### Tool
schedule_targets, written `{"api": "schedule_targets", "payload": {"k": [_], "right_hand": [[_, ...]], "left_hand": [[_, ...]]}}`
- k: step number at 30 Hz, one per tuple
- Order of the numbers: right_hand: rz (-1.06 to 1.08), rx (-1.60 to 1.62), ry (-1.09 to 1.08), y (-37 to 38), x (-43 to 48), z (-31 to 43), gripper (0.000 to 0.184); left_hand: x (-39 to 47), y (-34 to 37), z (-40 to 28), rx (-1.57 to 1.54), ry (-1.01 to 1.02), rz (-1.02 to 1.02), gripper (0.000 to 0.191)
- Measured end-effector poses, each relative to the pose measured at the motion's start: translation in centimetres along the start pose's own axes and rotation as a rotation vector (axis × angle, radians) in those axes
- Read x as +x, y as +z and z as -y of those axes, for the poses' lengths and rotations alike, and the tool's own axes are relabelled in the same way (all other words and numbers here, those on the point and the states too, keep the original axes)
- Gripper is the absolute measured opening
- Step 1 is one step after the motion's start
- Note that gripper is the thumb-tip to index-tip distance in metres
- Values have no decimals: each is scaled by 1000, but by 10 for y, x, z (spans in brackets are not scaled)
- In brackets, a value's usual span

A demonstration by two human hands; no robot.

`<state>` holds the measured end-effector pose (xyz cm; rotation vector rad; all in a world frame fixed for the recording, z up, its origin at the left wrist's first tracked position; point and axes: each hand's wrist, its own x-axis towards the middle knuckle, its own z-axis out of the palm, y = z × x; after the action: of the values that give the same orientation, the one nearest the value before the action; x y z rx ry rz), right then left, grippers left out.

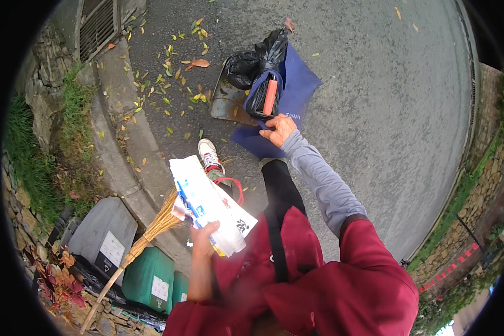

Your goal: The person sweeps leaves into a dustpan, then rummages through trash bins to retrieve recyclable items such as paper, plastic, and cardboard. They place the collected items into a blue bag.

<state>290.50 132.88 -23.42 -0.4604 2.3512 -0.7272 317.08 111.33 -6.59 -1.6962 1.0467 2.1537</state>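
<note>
My left hand (204, 240) grips a bundle of flattened printed packaging (210, 206), white with blue and yellow parts; a red cord loop shows behind it. My right hand (280, 129) pinches the edge of a dark blue bag (298, 84) over the road. Black plastic bags (243, 69) bulge beside and inside the blue bag, and an orange-red bar-shaped thing (270, 97) lies at its opening. Partly under the bags is a worn metal dustpan (227, 103). A straw broom (145, 237) slants at the lower left, below my left forearm; what supports it is hidden.
Grey (105, 227) and green (149, 277) waste bins stand at the lower left by the stone curb (117, 155). Fallen leaves (168, 80) dot the asphalt. A metal drain grate (98, 29) lies at the upper left. My shoe (210, 153) is near the dustpan.
</note>
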Motion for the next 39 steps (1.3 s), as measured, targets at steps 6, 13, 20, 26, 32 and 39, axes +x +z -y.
{"api": "schedule_targets", "payload": {"k": [6,13,20,26,32,39], "right_hand": [[162,739,-228,-39,-15,29,15],[139,952,88,-83,-50,42,48],[-174,1307,74,-82,-96,13,66],[308,951,361,-111,-74,10,22],[-70,1551,-425,-132,-91,12,21],[-256,1205,-158,-141,-127,6,26]], "left_hand": [[11,-4,-11,30,56,19,53],[22,-3,-29,115,130,94,58],[65,86,-111,361,418,317,67],[83,163,-141,403,615,352,73],[90,190,-137,354,655,273,60],[125,265,-106,341,806,363,83]]}}
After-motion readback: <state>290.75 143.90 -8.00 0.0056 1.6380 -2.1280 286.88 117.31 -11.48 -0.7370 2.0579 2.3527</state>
